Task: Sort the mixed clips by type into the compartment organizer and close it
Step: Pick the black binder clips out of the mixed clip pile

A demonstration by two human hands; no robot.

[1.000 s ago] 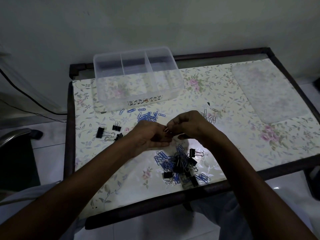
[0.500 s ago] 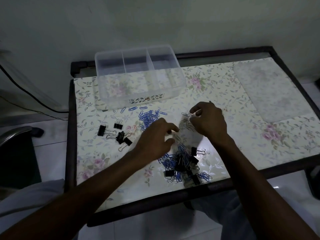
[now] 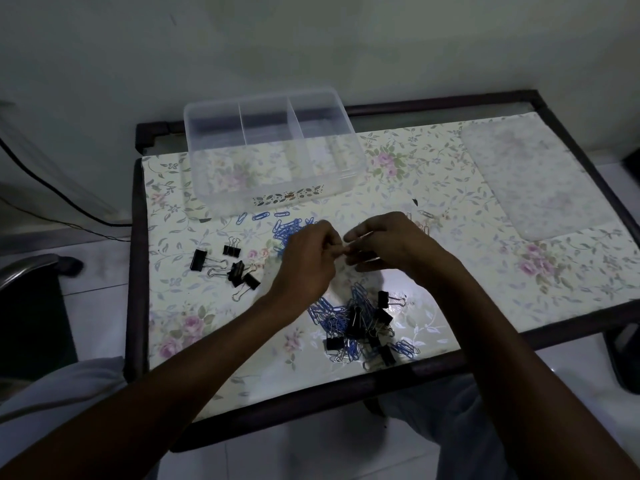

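My left hand [image 3: 306, 261] and my right hand [image 3: 386, 242] meet fingertip to fingertip above the middle of the table, fingers curled, pinching a small paper clip [image 3: 345, 250] that is mostly hidden between them. Below them lies a mixed pile [image 3: 360, 327] of blue paper clips, silver clips and black binder clips. Sorted blue paper clips [image 3: 285, 228] lie behind my left hand. Several black binder clips [image 3: 235, 268] sit to the left. A few silver clips [image 3: 425, 220] lie past my right hand. The clear three-compartment organizer [image 3: 277, 199] stands open at the back.
The translucent lid [image 3: 533, 178] lies flat at the back right of the floral table cover [image 3: 519, 289]. The dark table frame [image 3: 133, 271] borders it. A chair arm [image 3: 27, 268] and a black cable [image 3: 52, 188] are off to the left.
My right hand went right toward the silver clips while my left reached to the mixed pile. Both hands have come back together over the table's middle, pinching again.
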